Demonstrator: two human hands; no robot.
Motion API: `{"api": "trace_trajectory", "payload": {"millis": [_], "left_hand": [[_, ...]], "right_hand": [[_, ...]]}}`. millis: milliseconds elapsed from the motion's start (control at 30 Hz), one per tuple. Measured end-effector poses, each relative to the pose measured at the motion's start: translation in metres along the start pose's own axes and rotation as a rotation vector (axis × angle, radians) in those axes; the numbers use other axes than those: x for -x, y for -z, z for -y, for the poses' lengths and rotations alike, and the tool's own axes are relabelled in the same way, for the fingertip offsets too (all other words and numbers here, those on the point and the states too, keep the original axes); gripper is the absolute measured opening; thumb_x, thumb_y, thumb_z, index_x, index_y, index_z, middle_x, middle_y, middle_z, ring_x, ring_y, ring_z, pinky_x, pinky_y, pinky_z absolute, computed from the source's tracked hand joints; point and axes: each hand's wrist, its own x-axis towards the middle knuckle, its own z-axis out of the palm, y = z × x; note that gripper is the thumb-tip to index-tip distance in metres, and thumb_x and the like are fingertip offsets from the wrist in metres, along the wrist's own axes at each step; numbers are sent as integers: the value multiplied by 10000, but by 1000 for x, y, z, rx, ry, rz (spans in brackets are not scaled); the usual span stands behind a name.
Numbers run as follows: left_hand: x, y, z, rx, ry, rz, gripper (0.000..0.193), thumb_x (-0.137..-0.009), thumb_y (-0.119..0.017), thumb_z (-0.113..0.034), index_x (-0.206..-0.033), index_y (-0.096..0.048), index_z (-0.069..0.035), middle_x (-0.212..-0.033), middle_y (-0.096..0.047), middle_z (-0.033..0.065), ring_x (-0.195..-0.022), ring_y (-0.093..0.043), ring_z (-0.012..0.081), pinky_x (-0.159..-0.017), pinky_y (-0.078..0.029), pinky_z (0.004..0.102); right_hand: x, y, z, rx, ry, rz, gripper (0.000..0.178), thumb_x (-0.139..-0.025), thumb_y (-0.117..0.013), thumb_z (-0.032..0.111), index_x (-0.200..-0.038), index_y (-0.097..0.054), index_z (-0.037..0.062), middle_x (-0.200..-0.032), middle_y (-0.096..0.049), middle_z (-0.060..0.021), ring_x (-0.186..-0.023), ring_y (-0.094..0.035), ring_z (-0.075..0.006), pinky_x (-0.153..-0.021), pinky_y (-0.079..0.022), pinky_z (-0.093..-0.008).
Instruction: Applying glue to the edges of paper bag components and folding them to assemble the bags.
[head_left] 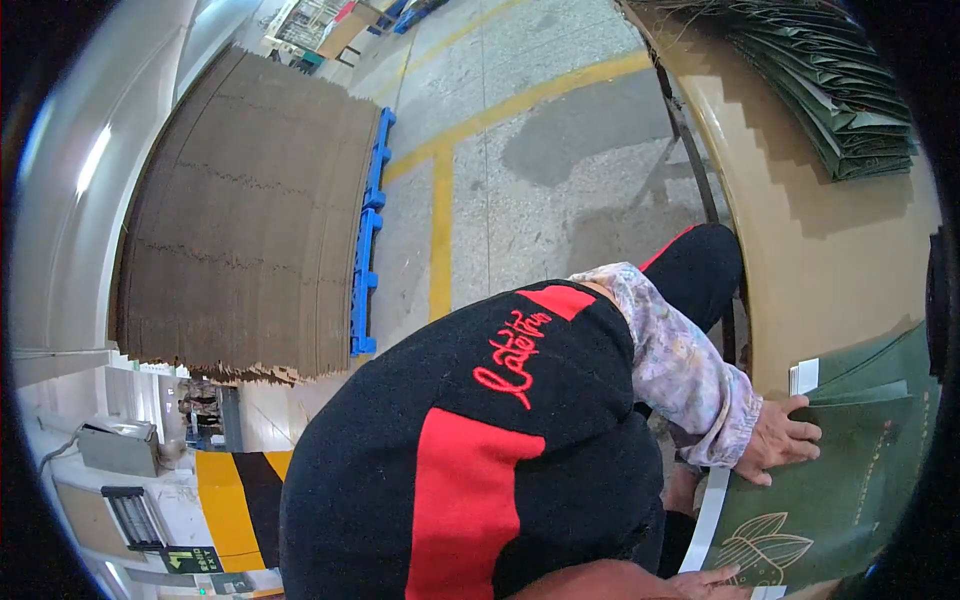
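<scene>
Dark green flat sheets [850, 470], perhaps flattened bags, lie on the table at the right. They carry a pale gold leaf drawing, small print and white edge strips. My left hand [778, 442], in a floral oversleeve, rests on them with its fingers spread. Close to the bottom edge, my right hand [708, 583] lies with outstretched fingers at the white strip beside the leaf drawing. That hand is partly cut off by the frame.
A tan tabletop [780, 260] runs along the right side. Several folded green pieces are heaped in a pile [830, 90] at its far end. At left, a tall stack of brown cardboard [250, 220] stands on a blue pallet [370, 230]. Yellow lines [440, 230] mark the grey floor.
</scene>
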Motion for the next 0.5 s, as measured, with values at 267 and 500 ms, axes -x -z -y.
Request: {"api": "trace_trajectory", "payload": {"millis": [267, 500], "left_hand": [[3, -3, -3, 49, 9, -17, 656, -779, -574, -442, -1198, -555, 63, -1353, -444, 161, -1276, -369, 305, -933, -257, 654], [-7, -6, -8, 95, -94, 42, 622, -810, -528, -440, -1212, -557, 35, -1387, -406, 177, -1309, -344, 327, -971, -265, 652]], "right_hand": [[-11, -40, -16, -465, -186, -118, 406, -964, -461, 274, -873, -511, -119, -860, -518, -308, -847, -477, -459, -793, -353, -500], [8, -95, -30, -365, -179, -304, 304, -956, -488, 189, -985, -575, -101, -938, -582, -287, -881, -538, -424, -806, -433, -456]]}}
